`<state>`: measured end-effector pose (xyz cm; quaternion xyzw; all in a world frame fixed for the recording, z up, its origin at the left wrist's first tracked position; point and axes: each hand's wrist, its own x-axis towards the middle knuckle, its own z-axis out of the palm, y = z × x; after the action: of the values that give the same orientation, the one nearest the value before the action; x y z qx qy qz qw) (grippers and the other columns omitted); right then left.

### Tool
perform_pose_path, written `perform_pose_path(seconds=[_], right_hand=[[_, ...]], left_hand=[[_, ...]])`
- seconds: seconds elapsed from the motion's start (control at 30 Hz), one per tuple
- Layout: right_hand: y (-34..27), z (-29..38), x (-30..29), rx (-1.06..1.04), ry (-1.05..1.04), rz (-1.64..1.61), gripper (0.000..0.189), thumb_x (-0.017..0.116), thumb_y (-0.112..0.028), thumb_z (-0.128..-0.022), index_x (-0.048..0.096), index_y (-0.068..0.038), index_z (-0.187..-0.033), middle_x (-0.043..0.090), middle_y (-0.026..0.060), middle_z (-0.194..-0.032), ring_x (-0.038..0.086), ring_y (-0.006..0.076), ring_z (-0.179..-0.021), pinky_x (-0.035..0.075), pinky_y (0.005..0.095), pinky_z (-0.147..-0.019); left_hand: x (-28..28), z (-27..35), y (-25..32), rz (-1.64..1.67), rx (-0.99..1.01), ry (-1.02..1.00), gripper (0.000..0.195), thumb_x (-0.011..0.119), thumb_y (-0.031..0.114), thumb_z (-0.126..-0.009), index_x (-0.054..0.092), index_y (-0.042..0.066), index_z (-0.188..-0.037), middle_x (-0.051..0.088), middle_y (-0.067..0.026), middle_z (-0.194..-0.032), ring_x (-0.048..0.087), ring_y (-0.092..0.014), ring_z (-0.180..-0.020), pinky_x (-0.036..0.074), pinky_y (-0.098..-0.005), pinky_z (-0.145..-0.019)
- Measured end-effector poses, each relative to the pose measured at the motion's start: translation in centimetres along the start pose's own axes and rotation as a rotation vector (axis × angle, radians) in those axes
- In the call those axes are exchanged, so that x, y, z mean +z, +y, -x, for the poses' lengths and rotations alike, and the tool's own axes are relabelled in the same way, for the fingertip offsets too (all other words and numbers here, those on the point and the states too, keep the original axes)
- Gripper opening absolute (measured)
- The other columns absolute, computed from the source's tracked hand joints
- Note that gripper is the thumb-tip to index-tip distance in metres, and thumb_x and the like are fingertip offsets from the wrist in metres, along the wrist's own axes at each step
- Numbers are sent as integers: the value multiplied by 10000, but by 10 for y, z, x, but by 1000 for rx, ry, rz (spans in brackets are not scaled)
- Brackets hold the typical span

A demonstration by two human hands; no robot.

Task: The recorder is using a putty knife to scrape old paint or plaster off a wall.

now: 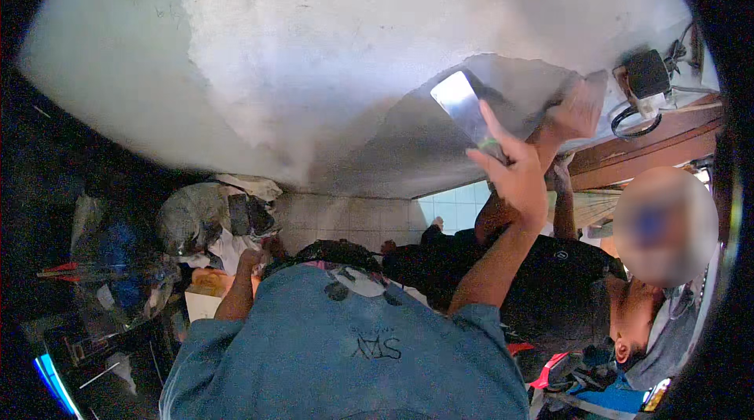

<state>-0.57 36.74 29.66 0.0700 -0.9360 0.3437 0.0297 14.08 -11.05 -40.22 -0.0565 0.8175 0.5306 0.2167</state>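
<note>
My right hand (518, 178) is raised before a broad white, wall-like surface (353, 25). It grips a flat, shiny metal blade (462, 102) that looks like a putty knife, its index finger stretched along the blade. A dark shadow falls on the surface around the blade; whether the blade touches it is unclear. Low at my left side is my left hand (251, 258), its fingers curled. White cloth (230, 249) lies close to it, and I cannot tell whether the hand holds anything.
At right, a person in black clothing (554, 284) has a blurred hand (580, 105) near the white surface. Beyond are a black box (646, 72) with cables and a brown wooden ledge (648, 131). A grey bulky item (191, 217) stands left; floor tiles (330, 220) show below.
</note>
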Motion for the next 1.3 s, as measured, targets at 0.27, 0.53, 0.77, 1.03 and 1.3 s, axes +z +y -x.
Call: perform_pose_path(seconds=[0.27,0.53,0.77,1.03,1.3], right_hand=[[-21,-20,28,-160,126,104,609,682,-62,-800,456,-72,-1365,648,43,-1154,461,39,-995,385,229,-932],[24,12,11,-266,541,433,625,617,-3,-837,390,-60,-1416,631,72,-1065,563,113,-900,441,236,-817],[30,16,73,127,500,-366,601,585,-65,-899,341,-87,-1447,576,-21,-801,456,40,-621,399,193,-563],[1,-2,90,-14,580,-541,595,475,-115,-973,182,-65,-1488,475,14,-575,407,68,-413,347,232,-360],[-11,-7,88,16,624,-545,604,478,-123,-973,170,-60,-1488,469,19,-583,414,71,-431,370,233,-357]], left_hand=[[-17,32,20,822,-192,15,272,548,319,-880,629,71,-955,657,-117,-800,615,-197,-641,478,-346,-544],[0,9,-4,-1166,273,-140,202,547,228,-826,659,120,-955,651,-145,-699,650,-307,-667,502,-432,-589],[-1,54,-10,-777,159,-19,166,570,213,-793,658,95,-870,634,-148,-681,638,-308,-658,489,-441,-602],[-33,53,34,-679,368,101,180,575,231,-804,657,79,-855,639,-161,-709,637,-315,-659,488,-445,-605],[-21,36,63,-57,-132,212,389,603,394,-806,624,13,-729,568,-168,-579,611,-295,-565,476,-438,-541]])
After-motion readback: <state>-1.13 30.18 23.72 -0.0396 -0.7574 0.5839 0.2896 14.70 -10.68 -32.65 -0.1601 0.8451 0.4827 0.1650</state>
